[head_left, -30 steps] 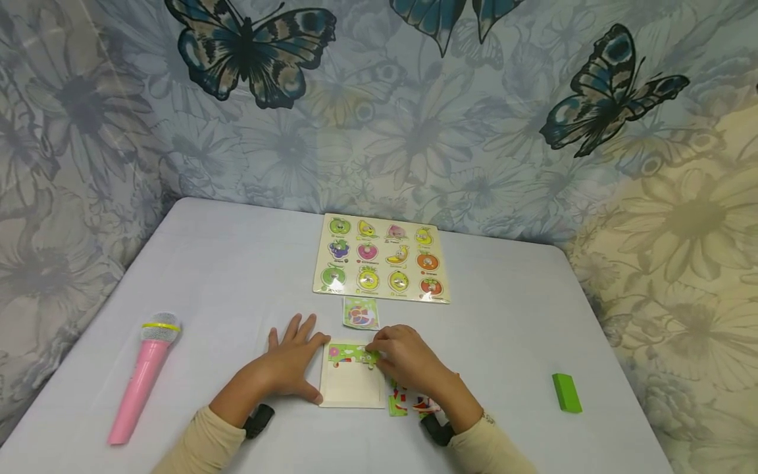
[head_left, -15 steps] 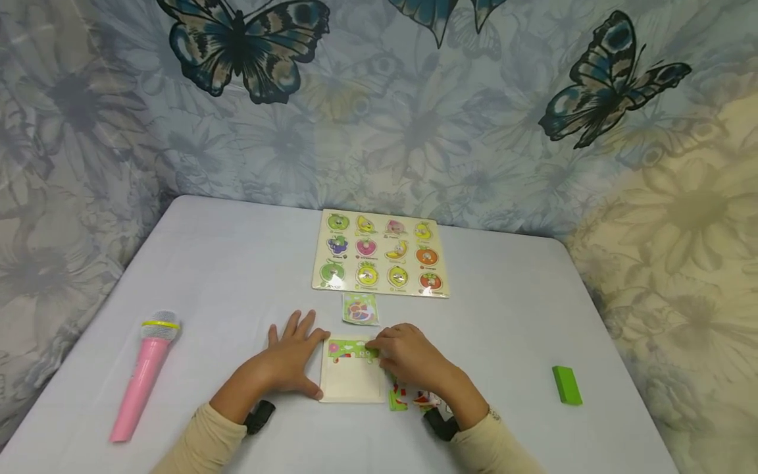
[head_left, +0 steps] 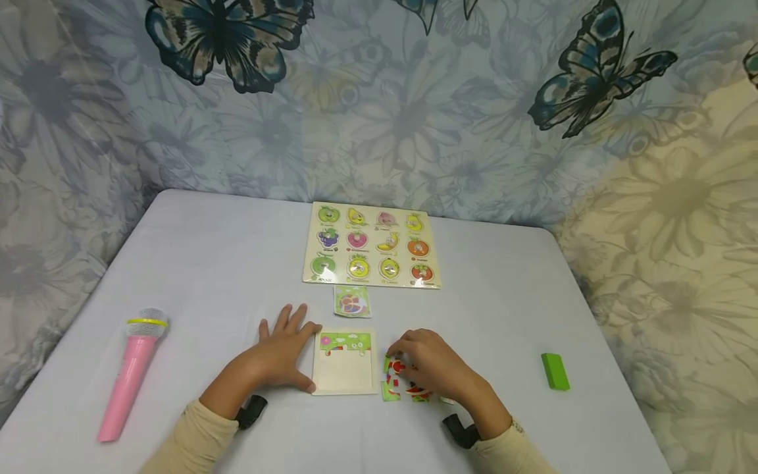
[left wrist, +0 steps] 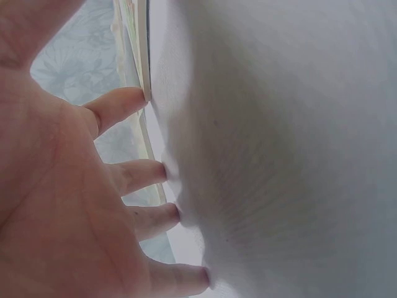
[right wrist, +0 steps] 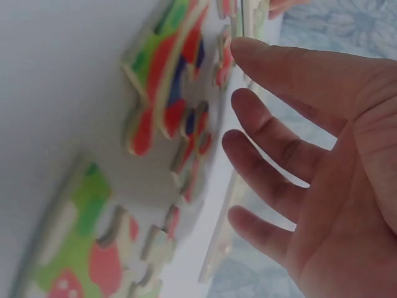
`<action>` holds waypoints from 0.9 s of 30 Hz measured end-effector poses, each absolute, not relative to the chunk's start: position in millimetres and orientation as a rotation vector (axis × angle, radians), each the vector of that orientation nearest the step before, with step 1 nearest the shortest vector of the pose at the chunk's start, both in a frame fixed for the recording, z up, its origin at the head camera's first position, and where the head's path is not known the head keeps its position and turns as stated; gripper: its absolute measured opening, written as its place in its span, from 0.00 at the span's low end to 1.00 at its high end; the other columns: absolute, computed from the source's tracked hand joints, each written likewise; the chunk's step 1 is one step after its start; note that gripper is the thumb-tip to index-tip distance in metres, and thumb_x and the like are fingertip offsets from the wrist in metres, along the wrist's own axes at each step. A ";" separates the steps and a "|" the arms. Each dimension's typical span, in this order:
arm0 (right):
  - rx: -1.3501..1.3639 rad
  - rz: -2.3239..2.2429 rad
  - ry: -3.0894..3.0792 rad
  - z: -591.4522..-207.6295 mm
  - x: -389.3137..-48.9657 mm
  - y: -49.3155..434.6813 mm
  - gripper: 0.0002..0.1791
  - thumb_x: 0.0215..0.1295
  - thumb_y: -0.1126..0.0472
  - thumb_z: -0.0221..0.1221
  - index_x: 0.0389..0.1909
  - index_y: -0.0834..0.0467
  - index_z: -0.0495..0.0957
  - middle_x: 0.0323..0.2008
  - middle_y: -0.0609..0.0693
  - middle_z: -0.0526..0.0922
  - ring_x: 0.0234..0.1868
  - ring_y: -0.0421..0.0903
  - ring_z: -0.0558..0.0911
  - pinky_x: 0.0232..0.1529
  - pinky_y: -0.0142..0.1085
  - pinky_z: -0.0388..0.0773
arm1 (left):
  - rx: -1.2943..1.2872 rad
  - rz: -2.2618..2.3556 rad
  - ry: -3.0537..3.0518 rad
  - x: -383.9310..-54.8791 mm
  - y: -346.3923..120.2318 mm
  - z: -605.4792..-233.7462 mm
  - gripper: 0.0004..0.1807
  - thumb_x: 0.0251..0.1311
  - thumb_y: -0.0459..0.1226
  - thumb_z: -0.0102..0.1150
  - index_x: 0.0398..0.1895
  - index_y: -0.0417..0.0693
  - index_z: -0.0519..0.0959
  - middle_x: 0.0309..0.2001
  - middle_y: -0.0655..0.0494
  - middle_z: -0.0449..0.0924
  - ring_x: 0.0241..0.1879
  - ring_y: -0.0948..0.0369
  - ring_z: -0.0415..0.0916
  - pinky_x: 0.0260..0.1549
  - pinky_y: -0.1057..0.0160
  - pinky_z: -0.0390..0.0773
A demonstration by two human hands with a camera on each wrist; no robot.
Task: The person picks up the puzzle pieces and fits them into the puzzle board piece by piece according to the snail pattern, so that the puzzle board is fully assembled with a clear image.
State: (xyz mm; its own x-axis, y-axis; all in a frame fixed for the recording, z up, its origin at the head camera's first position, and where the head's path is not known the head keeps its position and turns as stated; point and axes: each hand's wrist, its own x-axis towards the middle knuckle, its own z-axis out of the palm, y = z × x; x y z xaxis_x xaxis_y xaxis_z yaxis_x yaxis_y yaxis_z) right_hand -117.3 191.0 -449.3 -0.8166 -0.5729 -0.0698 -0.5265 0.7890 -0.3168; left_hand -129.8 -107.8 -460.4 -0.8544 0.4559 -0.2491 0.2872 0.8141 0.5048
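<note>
A square wooden puzzle tray (head_left: 343, 378) lies in front of me, with a strip of joined green puzzle pieces (head_left: 343, 341) along its far side. My left hand (head_left: 274, 359) spreads its fingers at the tray's left edge; thumb and index finger touch its near and far corners. In the left wrist view, that hand's palm (left wrist: 68, 174) and a tray edge show. To the tray's right, my right hand (head_left: 435, 363) hovers over loose red and green puzzle pieces (head_left: 391, 392), partly hiding them. The right wrist view shows its fingers apart and loosely bent, holding nothing, beside pieces (right wrist: 158, 74).
Behind the tray lie a small picture card (head_left: 352, 301) and a wooden fruit board (head_left: 373, 260). A pink toy microphone (head_left: 127, 378) is at the left, a green block (head_left: 555, 372) at the right. A patterned wall covering (head_left: 403, 145) borders the white table (head_left: 237, 250).
My right hand has left the strip in the tray and moved right, over the loose pieces. The left hand stays at the tray's edge. The head view has shifted slightly.
</note>
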 end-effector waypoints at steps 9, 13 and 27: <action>-0.860 -0.400 2.846 -453.6 -114.2 189.1 0.14 0.52 0.61 0.71 0.41 0.52 0.84 0.38 0.42 0.83 0.46 0.43 0.78 0.58 0.46 0.72 | 0.565 0.656 2.647 -130.5 -108.7 -461.9 0.53 0.30 0.49 0.82 0.66 0.46 0.67 0.75 0.34 0.43 0.74 0.34 0.31 0.57 0.20 0.37; -0.867 -0.390 2.858 -453.9 -114.9 188.0 0.14 0.51 0.60 0.72 0.40 0.52 0.84 0.38 0.42 0.83 0.45 0.42 0.78 0.57 0.46 0.73 | 0.569 0.653 2.651 -130.3 -109.2 -460.7 0.53 0.30 0.49 0.82 0.65 0.46 0.67 0.75 0.34 0.44 0.74 0.34 0.32 0.57 0.20 0.37; -1.007 -0.357 2.863 -446.5 -125.4 170.4 0.14 0.52 0.60 0.72 0.41 0.51 0.85 0.40 0.42 0.84 0.47 0.43 0.79 0.57 0.45 0.72 | 0.555 0.641 2.629 -132.9 -108.6 -460.6 0.53 0.31 0.49 0.82 0.66 0.48 0.66 0.76 0.36 0.42 0.74 0.36 0.31 0.59 0.22 0.37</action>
